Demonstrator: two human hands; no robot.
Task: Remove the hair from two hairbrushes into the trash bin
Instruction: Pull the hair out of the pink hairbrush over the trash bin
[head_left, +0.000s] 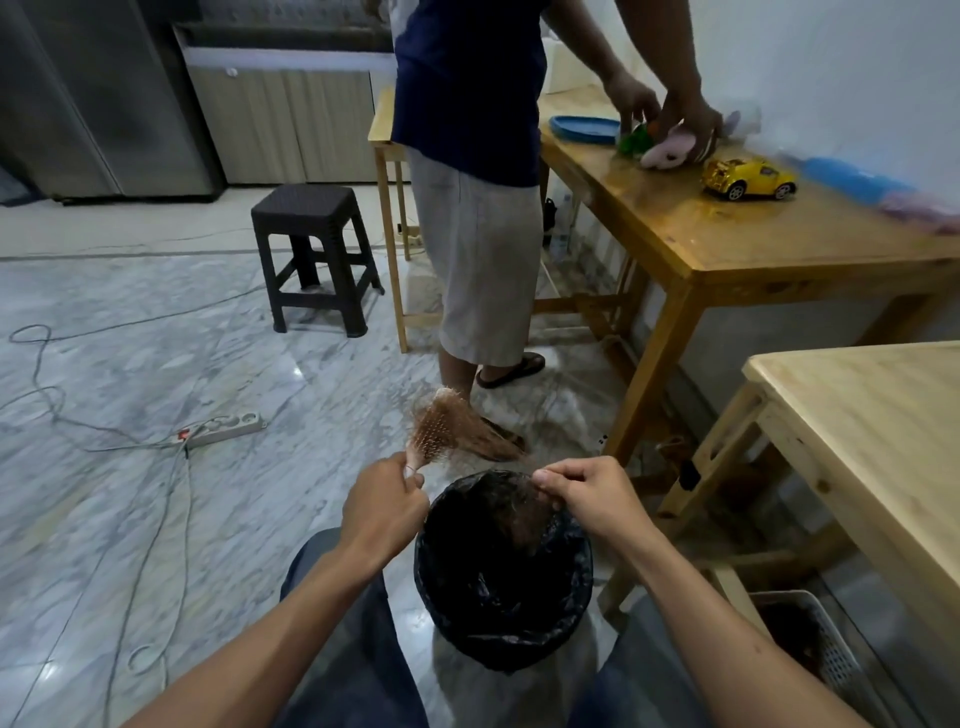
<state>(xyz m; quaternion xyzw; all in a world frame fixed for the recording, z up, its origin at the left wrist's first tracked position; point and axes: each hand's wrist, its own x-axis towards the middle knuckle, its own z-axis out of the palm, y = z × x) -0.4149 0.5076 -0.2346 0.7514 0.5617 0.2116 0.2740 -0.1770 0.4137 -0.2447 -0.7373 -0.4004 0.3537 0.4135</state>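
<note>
Over the lined bin, hair was being pulled from a brush.

On the marble floor (156, 322) between the seated person's knees stood the trash bin (574, 613), its black liner already holding a dark clump. Above its far rim the left hand (382, 512) gripped the handle of a pink hairbrush (439, 423), bristles still webbed with strands. The right hand (592, 493) pinched a tuft of hair (524, 514) trailing into the bin. Judging by this, the first brush was only partly cleaned; no second brush showed.
</note>
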